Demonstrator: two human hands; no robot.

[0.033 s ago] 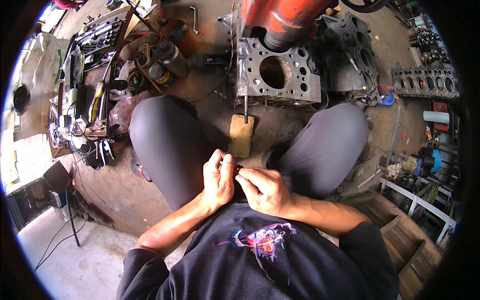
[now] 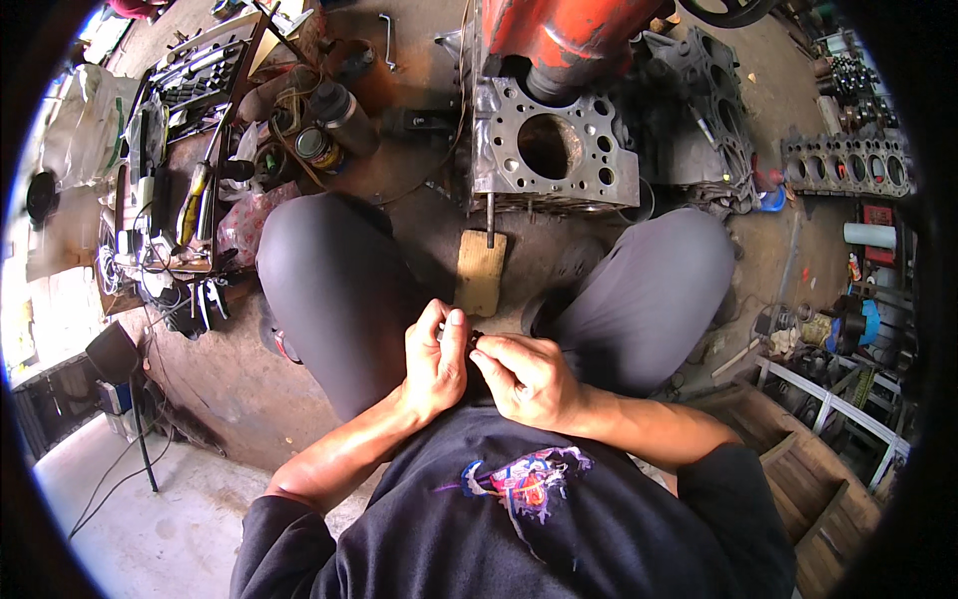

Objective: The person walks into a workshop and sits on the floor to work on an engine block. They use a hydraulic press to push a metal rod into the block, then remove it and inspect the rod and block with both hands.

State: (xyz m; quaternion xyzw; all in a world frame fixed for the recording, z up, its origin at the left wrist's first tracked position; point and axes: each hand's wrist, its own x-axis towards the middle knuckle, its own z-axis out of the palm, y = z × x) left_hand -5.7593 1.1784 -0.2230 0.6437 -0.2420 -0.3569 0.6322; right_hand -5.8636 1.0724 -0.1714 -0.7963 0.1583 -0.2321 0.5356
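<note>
My left hand [image 2: 437, 357] and my right hand [image 2: 529, 374] meet in front of my lap, between my knees. Between their fingertips is a small dark piece [image 2: 473, 340], too small and covered to name. The left fingers are curled with the thumb up, and the right thumb and forefinger pinch at the piece. Just beyond the hands, a yellowish wooden block [image 2: 481, 272] lies on the floor below a metal rod [image 2: 490, 215]. Past it stands a grey engine block [image 2: 499, 150] with a large bore, a red machine head [image 2: 564, 45] above it.
On the left are a tray of tools [image 2: 200, 75], a yellow-handled screwdriver [image 2: 190, 215], a dark bottle [image 2: 339, 110] and a small can [image 2: 317, 147]. Another engine block [image 2: 714, 120] and a cylinder head [image 2: 848, 165] lie right. A wooden crate [image 2: 798, 459] is near my right elbow.
</note>
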